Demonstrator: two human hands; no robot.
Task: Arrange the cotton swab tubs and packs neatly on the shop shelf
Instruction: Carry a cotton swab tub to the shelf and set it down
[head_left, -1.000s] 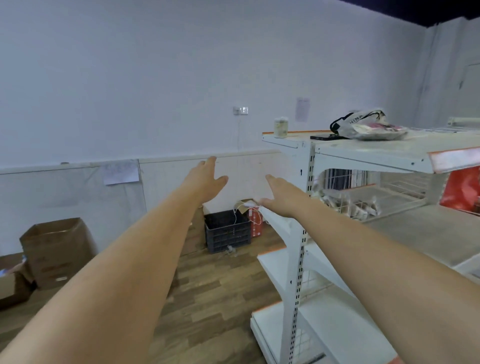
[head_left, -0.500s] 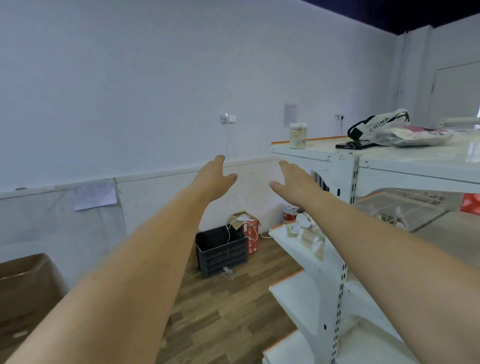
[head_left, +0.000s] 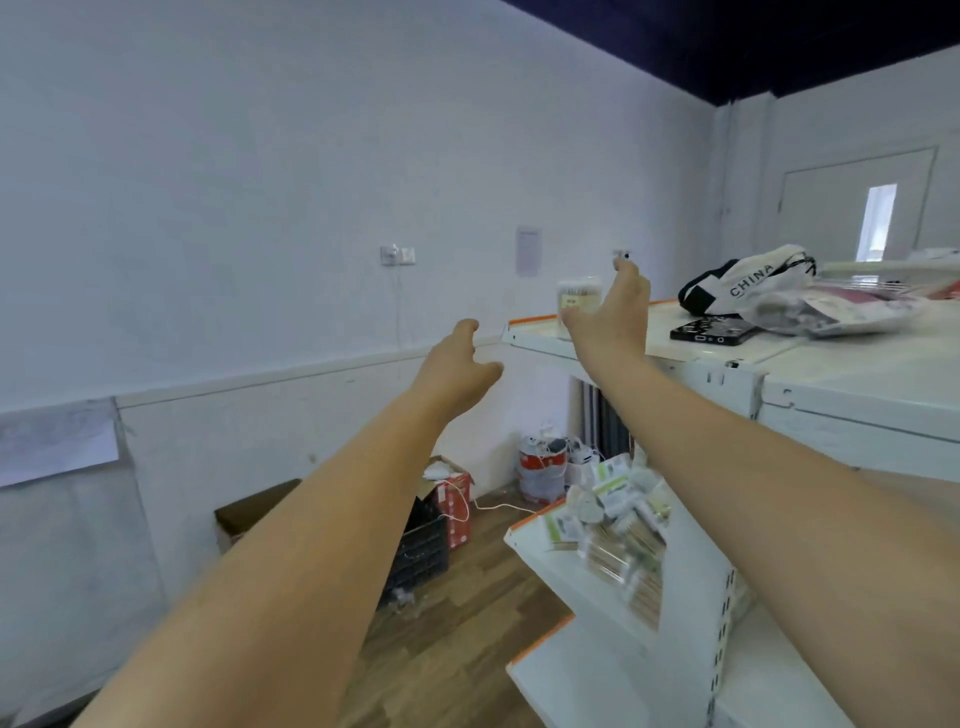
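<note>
A round clear cotton swab tub (head_left: 574, 301) stands near the far left corner of the white top shelf (head_left: 665, 340). My right hand (head_left: 615, 312) is raised right in front of it with fingers spread, partly covering it; whether it touches the tub is unclear. My left hand (head_left: 457, 366) hovers lower and to the left, off the shelf, fingers loosely curled and empty. A jumbled heap of cotton swab packs and tubs (head_left: 613, 525) lies on a lower shelf (head_left: 540, 561).
A white "CHINA" bag (head_left: 753, 283), plastic-wrapped goods (head_left: 841, 309) and a dark phone (head_left: 711, 331) lie on the top shelf. On the wooden floor stand a black crate (head_left: 421, 551), a cardboard box (head_left: 249, 512), a red box (head_left: 457, 501) and a bucket (head_left: 540, 467).
Both arms have lifted and moved right. My right hand rose to the tub on the top shelf and the view tilted up and closer to the shelf.
</note>
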